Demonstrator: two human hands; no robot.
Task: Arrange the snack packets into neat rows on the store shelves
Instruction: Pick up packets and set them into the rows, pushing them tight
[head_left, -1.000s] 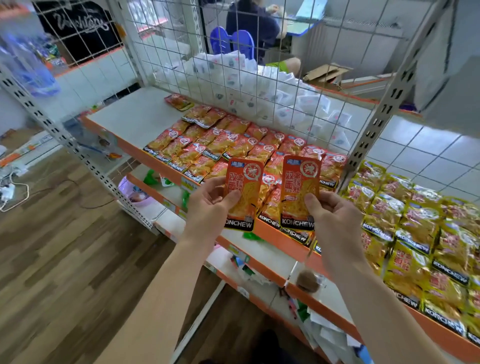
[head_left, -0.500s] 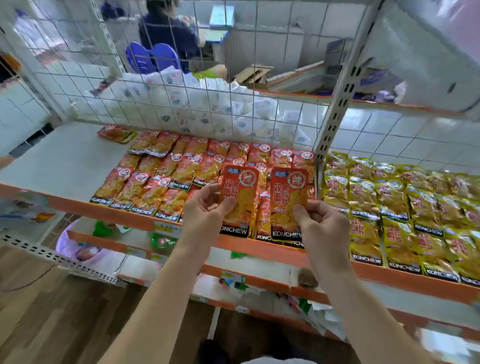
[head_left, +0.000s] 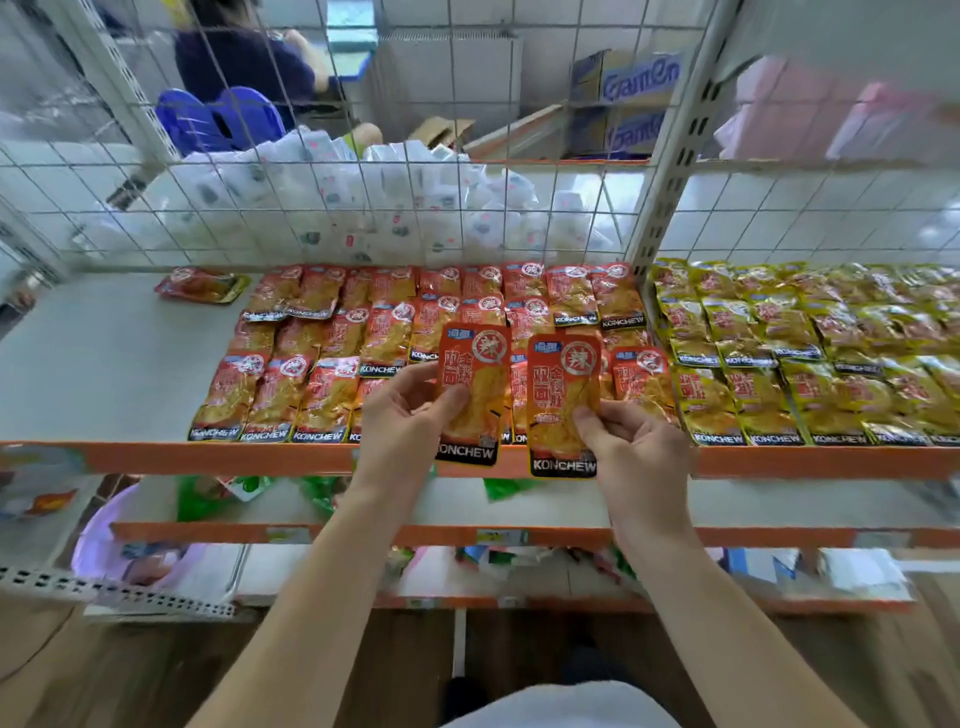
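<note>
My left hand (head_left: 402, 415) pinches one orange KONCHEW snack packet (head_left: 478, 384) upright, thumb on its front. My right hand (head_left: 639, 441) pinches a second orange packet (head_left: 561, 384) the same way, right beside the first. Both are held over the front edge of the white shelf (head_left: 104, 364) with its orange lip. Behind them several orange packets (head_left: 332, 358) lie in overlapping rows on the shelf. One orange packet (head_left: 200, 286) lies apart at the back left. Yellow KONCHEW packets (head_left: 810, 358) fill the shelf section to the right.
A wire mesh panel (head_left: 363, 197) backs the shelf, with white packets piled behind it. A perforated metal upright (head_left: 670, 171) divides the orange and yellow sections. Lower shelves (head_left: 545, 512) hold green and mixed packets. A person sits on a blue chair (head_left: 218, 119) beyond the mesh.
The view has swung round to face the shelf squarely. Both hands keep their packets, still side by side in front of the shelf edge.
</note>
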